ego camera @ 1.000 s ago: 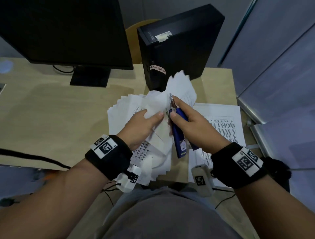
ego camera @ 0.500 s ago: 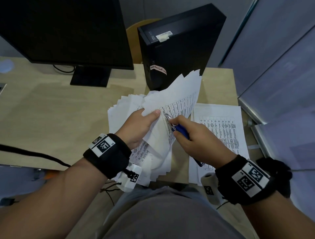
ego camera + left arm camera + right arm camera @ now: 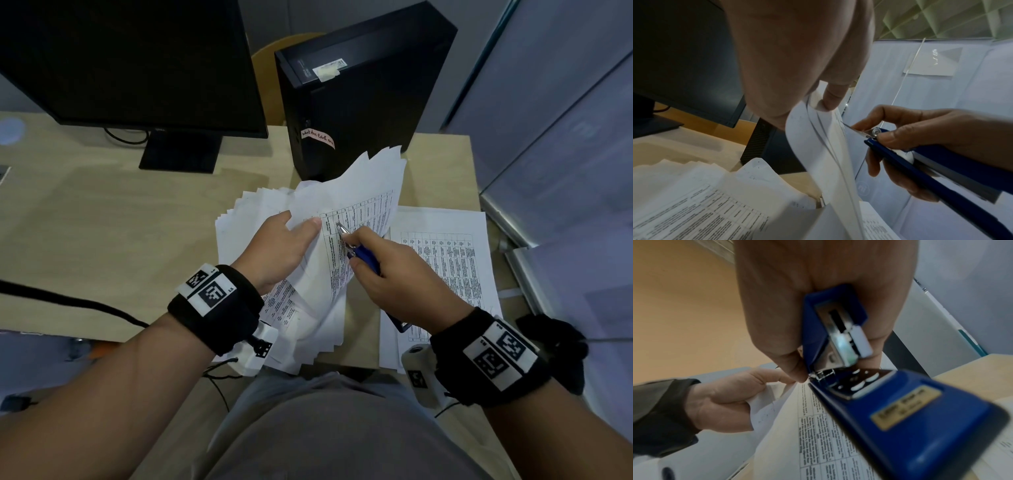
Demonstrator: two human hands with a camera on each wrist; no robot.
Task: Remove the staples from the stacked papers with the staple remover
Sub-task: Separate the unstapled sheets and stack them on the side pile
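Left hand (image 3: 277,250) pinches lifted stapled sheets (image 3: 349,219) at frame centre; right hand (image 3: 394,277) grips blue staple remover (image 3: 363,255), metal tip at corner. Staple not visible, probably not out yet. Fanned pile (image 3: 239,219) left, printed sheets (image 3: 445,260) right, on tabletop (image 3: 102,222). Tabletop edge near; computer tower (image 3: 359,89) just behind; open room left.

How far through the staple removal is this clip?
Done, apparently: a flat sheaf lies at the right. In hand: the left hand holds a packet up while the right hand puts the blue tool's metal tip at its corner. Left: a fanned pile on the desk.
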